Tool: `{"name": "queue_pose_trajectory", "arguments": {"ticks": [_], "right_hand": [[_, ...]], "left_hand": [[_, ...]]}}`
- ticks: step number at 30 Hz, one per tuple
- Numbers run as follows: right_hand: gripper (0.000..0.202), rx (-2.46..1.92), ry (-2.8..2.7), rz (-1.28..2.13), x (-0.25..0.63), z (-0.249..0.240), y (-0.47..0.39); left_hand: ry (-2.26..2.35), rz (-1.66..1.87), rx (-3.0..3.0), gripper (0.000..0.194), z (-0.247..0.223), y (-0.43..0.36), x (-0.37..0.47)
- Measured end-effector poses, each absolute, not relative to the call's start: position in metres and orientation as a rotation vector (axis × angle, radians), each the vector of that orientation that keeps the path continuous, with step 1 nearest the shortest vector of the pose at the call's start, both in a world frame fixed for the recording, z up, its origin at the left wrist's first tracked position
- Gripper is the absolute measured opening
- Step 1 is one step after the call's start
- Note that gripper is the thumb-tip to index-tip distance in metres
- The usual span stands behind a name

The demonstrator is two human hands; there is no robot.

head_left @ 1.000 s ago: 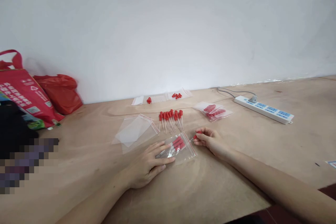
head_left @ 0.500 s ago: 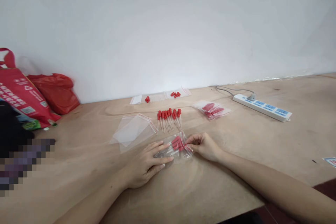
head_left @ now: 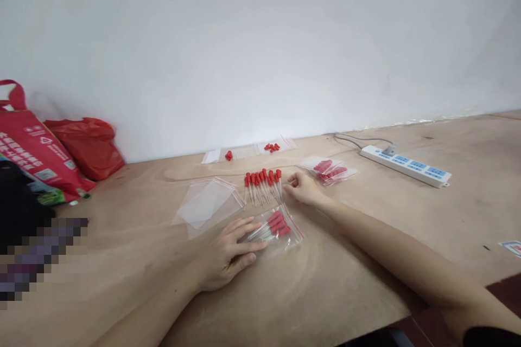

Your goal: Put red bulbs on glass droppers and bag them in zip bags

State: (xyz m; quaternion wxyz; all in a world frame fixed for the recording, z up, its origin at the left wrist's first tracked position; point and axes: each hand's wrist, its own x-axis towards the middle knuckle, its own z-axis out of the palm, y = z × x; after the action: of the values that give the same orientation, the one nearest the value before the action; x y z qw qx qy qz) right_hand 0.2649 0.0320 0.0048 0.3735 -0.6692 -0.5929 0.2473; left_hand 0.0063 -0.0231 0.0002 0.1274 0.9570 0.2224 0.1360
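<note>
A clear zip-lock bag [head_left: 296, 232] lies in front of me. Inside it are several droppers [head_left: 279, 223] with red rubber bulbs and thin clear tubes. My left hand [head_left: 232, 249] rests on the bag's left end, fingers spread and pressing it to the table. Beyond the bag, a row of loose red-bulbed droppers [head_left: 260, 179] lies with tubes pointing toward me. At the row's right side is my right hand [head_left: 303, 187], fingers curled, with thumb and forefinger slightly apart beside the rightmost dropper. Whether they touch it is hard to see.
Flat clear bags [head_left: 207, 203] overlap at the left. Filled bags [head_left: 329, 169] lie behind my right hand. Near the wall are loose red bulbs [head_left: 272, 147] and clear tubes [head_left: 245, 152]. A power strip [head_left: 407, 165] sits right; red bags [head_left: 87, 143] stand far left.
My right hand has let go of the bag's sealing edge and moved up and away to the dropper row. My left hand stays on the bag.
</note>
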Motion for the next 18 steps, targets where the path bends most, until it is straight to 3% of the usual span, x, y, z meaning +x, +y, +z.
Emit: {"name": "queue_pose_trajectory", "arguments": {"ticks": [3, 9, 13, 18], "right_hand": [[0.021, -1.889, -1.574, 0.362, 0.250, 0.017, 0.047], [0.013, -1.981, -1.609, 0.459, 0.240, 0.026, 0.058], [0.039, -1.859, -1.512, 0.495, 0.255, 0.012, 0.058], [0.062, -1.423, -1.298, 0.822, 0.279, -0.006, 0.025]], "left_hand": [[0.652, 0.472, 2.756, 0.030, 0.000, -0.024, 0.004], [0.643, 0.340, 2.765, 0.031, 0.006, -0.030, 0.006], [0.669, 0.255, 2.750, 0.034, 0.011, -0.032, 0.007], [0.700, 0.228, 2.723, 0.035, 0.008, -0.031, 0.007]]}}
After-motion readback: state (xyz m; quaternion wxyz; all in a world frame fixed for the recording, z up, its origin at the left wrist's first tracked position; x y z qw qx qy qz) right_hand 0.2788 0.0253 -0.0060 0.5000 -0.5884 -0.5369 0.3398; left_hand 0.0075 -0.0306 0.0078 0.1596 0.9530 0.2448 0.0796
